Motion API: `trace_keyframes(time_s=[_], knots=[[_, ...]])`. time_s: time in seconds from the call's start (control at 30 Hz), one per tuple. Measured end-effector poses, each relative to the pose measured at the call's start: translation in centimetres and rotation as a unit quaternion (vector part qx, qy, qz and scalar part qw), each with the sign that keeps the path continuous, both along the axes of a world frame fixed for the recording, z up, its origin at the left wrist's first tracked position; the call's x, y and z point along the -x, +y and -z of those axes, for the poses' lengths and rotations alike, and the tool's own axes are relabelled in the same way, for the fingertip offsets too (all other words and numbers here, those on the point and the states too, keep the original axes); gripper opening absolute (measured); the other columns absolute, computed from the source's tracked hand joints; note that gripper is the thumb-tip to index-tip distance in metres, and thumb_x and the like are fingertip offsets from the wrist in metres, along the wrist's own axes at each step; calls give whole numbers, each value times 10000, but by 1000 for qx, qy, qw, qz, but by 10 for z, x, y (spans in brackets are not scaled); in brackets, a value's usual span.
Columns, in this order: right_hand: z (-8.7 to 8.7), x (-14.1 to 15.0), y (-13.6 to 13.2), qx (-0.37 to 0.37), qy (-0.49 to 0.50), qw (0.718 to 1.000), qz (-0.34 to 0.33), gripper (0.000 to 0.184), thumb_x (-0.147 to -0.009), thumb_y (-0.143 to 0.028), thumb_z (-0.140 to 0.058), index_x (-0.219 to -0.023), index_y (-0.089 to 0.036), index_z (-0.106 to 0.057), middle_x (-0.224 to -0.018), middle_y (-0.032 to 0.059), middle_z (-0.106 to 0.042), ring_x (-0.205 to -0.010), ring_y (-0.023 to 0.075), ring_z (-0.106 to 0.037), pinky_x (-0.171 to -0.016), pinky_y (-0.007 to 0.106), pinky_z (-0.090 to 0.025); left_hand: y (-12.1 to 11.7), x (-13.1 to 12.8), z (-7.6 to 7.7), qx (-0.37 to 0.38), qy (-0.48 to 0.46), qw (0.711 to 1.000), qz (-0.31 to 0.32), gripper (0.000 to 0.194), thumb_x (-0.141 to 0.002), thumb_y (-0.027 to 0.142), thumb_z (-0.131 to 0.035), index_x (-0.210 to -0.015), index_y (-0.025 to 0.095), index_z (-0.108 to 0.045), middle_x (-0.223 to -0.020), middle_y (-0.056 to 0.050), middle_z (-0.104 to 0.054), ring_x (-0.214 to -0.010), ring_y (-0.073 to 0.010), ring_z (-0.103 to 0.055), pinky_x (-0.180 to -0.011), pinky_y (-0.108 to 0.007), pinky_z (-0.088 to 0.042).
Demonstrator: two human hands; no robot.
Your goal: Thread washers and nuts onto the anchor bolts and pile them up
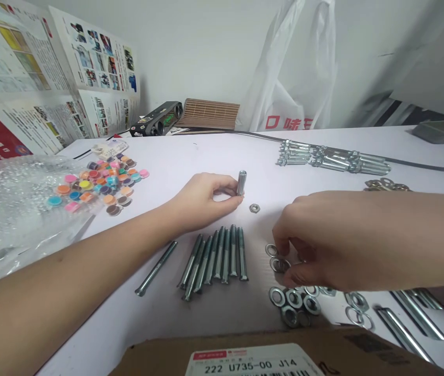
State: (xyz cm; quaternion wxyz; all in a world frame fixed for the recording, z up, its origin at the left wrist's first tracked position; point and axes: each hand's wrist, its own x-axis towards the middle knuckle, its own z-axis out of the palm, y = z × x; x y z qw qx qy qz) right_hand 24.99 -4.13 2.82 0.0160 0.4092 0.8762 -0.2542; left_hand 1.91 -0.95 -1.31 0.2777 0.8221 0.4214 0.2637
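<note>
My left hand (210,201) pinches a short metal sleeve (241,183) held upright above the table. A single hex nut (254,208) lies just right of those fingertips. My right hand (308,240) is curled down over a pile of metal washers, thumb and forefinger closing on a washer (280,265); its other fingers are partly hidden. Below it lie more washers (293,298) and nuts (358,302). Several flared-end bolts (216,258) are lined up in front of my left hand, and one bolt (155,269) rests apart to the left.
A cardboard box (159,360) with a label is at the near edge. Metal tubes (404,334) lie at right. Assembled anchor bolts (331,156) sit farther back by a black cable. Colourful small caps (100,180) lie beside bubble wrap (18,209) at left. A plastic bag (292,68) hangs behind.
</note>
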Motion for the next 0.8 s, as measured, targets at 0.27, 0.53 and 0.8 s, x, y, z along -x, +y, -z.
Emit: trace_keyframes(time_s=[0.27,0.53,0.8], knots=[[-15,12,8,90,-54,994,-1,292,-775,-471,-633,-604,-237,-598,-474,-26,-458,-338,80,-308,-300,251,-156,-1,-1,2,23,-33,999,-10,149,-773,187,-615,-899,147,-685,-902,-31,-709,-848,-150,-642,-823,-280,-488],[-22,18,38,23,40,990,136,401,-772,-588,-622,-628,-215,-598,-472,-15,-466,-373,95,-365,-352,277,-286,0,-1,4,59,-95,994,-12,264,-796,242,-632,-1038,143,-675,-974,-63,-707,-908,-164,-649,-840,-304,-490],[-6,11,61,-67,4,985,158,285,-772,-508,-614,-826,-241,-695,-731,38,-677,-578,180,-585,-503,329,-442,4,2,5,93,-101,990,4,204,-818,286,-641,-936,127,-692,-887,-63,-710,-830,-148,-640,-787,-291,-502]])
